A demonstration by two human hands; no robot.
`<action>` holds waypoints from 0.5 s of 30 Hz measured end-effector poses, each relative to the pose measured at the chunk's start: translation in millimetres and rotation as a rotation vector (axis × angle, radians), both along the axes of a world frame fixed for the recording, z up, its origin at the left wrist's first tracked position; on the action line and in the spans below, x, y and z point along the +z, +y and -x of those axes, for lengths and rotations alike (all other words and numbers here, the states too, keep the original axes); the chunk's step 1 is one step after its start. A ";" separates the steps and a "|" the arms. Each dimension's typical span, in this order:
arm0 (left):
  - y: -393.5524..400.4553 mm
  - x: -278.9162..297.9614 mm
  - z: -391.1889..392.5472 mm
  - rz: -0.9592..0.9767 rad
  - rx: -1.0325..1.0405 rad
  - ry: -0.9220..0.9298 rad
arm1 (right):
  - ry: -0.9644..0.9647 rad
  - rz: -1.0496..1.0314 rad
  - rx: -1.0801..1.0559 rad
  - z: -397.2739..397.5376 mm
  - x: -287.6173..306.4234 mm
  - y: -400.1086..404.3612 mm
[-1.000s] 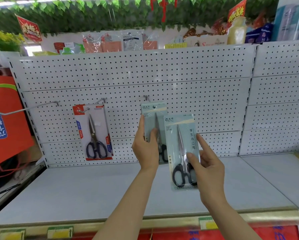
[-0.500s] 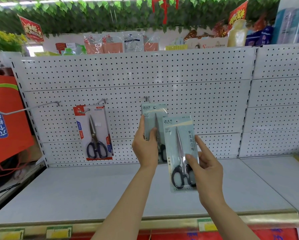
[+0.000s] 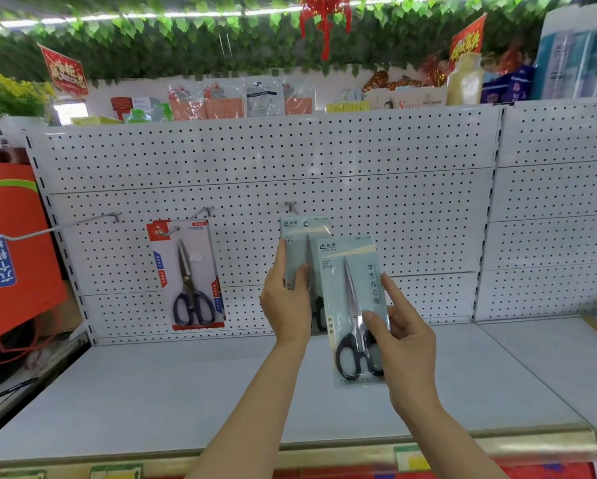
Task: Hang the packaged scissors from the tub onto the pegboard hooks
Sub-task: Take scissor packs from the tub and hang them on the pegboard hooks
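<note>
Right hand (image 3: 402, 337) grip pinches front pale-blue scissors pack (image 3: 354, 305) at lower edge, pack upright, blades up, handles down. Behind, left hand (image 3: 285, 305) grip pinches rear pack (image 3: 299, 243), mostly hidden, top at middle hook (image 3: 292, 207). Farther left, red-carded scissors (image 3: 190, 274) hang on pegboard (image 3: 359, 150).

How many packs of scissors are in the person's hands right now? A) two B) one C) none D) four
A: the left hand holds one pale blue pack up at the pegboard hook, and the right hand pinches another pale blue pack in front of it.
</note>
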State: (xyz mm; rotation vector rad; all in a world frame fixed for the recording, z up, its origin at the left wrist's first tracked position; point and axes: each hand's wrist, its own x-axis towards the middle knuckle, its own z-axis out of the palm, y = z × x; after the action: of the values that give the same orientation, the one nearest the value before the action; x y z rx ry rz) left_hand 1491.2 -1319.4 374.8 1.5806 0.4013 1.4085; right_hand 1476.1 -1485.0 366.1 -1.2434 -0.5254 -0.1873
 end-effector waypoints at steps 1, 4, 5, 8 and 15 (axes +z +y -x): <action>-1.0 0.9 1.9 -0.006 0.001 -0.010 | -0.002 -0.006 0.004 0.3 0.8 0.5; -3.6 2.9 5.4 -0.018 -0.003 -0.038 | -0.012 -0.014 0.010 -1.8 0.6 1.8; -4.9 3.7 7.2 -0.011 -0.007 -0.049 | -0.013 -0.016 0.012 -2.5 0.8 2.1; -1.5 2.5 12.7 0.010 -0.003 -0.066 | -0.016 -0.022 0.010 -4.2 1.6 4.7; 23.7 1.0 41.4 0.059 0.080 -0.092 | -0.020 -0.006 0.021 -11.7 7.2 26.6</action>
State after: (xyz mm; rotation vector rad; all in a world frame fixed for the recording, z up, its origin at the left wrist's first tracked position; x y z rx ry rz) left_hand 1449.8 -1295.7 375.8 1.4603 0.4512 1.5105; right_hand 1487.8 -1458.3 373.3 -1.2312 -0.5545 -0.1836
